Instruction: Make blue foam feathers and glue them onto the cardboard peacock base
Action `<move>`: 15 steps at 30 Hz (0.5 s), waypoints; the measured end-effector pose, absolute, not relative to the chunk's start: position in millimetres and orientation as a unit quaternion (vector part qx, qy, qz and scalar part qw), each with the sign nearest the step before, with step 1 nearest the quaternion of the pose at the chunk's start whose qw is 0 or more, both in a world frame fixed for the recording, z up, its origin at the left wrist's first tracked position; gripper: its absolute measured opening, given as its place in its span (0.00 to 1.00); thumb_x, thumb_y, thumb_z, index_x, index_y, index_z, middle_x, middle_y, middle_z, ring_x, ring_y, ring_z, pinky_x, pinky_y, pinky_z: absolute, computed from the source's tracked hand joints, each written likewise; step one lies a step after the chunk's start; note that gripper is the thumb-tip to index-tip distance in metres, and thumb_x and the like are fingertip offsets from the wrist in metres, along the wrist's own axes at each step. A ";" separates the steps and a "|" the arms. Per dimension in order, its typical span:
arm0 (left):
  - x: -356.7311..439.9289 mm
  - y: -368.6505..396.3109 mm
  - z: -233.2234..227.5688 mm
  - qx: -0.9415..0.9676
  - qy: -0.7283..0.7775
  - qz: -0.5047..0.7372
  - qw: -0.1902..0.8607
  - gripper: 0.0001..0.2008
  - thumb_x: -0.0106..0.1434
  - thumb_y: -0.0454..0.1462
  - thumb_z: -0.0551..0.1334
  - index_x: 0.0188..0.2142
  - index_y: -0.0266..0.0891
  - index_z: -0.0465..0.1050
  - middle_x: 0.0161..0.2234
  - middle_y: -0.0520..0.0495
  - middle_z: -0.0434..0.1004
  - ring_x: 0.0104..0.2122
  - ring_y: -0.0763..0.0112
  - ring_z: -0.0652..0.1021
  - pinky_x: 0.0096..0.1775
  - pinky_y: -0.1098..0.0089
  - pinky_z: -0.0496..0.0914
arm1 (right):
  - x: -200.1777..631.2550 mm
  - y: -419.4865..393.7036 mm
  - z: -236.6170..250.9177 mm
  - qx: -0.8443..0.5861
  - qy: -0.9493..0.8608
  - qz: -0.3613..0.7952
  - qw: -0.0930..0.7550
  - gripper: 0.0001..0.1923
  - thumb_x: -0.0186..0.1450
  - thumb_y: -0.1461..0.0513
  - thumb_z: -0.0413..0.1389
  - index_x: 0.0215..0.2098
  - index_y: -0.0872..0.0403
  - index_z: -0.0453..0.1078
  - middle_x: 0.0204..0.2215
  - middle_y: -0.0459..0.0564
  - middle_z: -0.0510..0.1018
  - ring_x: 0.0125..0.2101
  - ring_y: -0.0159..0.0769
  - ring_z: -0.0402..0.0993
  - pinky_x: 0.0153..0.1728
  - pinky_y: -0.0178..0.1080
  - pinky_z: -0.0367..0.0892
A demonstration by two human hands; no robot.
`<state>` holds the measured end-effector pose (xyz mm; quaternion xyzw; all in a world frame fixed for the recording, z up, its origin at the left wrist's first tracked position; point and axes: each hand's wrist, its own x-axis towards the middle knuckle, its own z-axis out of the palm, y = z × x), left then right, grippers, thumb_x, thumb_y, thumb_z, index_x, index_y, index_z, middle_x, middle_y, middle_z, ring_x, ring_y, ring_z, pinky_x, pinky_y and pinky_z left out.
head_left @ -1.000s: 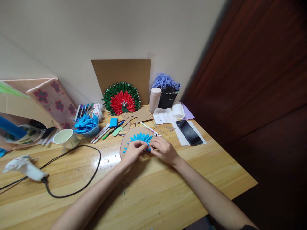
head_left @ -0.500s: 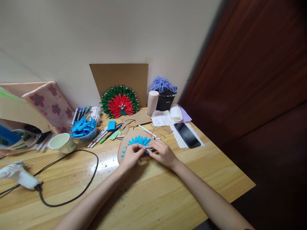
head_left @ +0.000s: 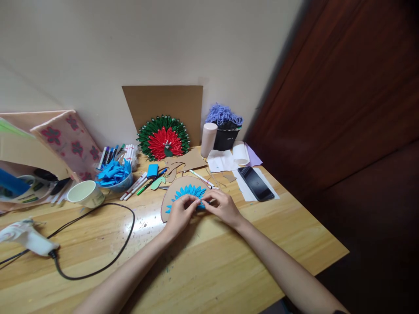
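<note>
A rounded piece of cardboard point(head_left: 170, 190) lies on the table with a fan of blue petals point(head_left: 190, 191) on it. Over the lower part of the fan, my left hand point(head_left: 179, 213) is closed, thumb and forefinger pinched together. My right hand point(head_left: 226, 210) meets it fingertip to fingertip, also in a pinch. What sits between the fingers is too small and too covered to make out. Both hands hide the lower right of the cardboard. A bowl of loose blue fabric pieces point(head_left: 114, 173) stands to the left.
Behind the hands, a red and green peacock fan point(head_left: 165, 141) leans against a cardboard sheet point(head_left: 163, 98). At left are a paper cup point(head_left: 85, 195) and a glue gun point(head_left: 29, 237) with its looping cord point(head_left: 131, 231). A phone point(head_left: 255, 184) rests at right, near a pink bottle point(head_left: 208, 140).
The right hand's fingers have curled in a little and drawn closer to the left fingertips. The left hand stays almost in place.
</note>
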<state>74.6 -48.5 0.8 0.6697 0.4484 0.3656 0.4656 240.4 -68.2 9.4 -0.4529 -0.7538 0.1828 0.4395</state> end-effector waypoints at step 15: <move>68.9 -52.2 8.4 0.765 0.413 0.376 0.321 0.08 0.61 0.40 0.55 0.31 0.39 0.70 0.29 0.50 0.71 0.26 0.75 0.69 0.31 0.73 0.64 | 237.5 -71.3 12.5 -0.484 -0.706 0.272 0.439 0.03 0.58 0.64 0.54 0.29 0.54 0.70 0.28 0.48 0.74 0.28 0.31 0.70 0.29 0.33 0.68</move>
